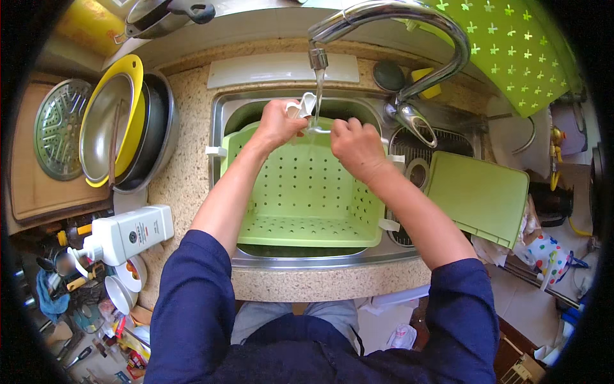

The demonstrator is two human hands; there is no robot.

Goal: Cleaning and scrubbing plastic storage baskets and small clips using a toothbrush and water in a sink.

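Note:
My left hand grips a white plastic fitting with curved, channel-like ends, just left of the running water. In my right hand is a slim white object, most of it hidden by the fingers; its tip sits in the stream. Water falls from the chrome faucet. Below both hands, a light green perforated plastic basket is set tilted in the steel sink. White plastic clips jut out from the basket's sides.
Left of the sink lean a yellow-rimmed colander and pans. A white pump bottle lies toward the front left. To the right are a green plastic panel and a faucet lever. Another green perforated panel stands behind.

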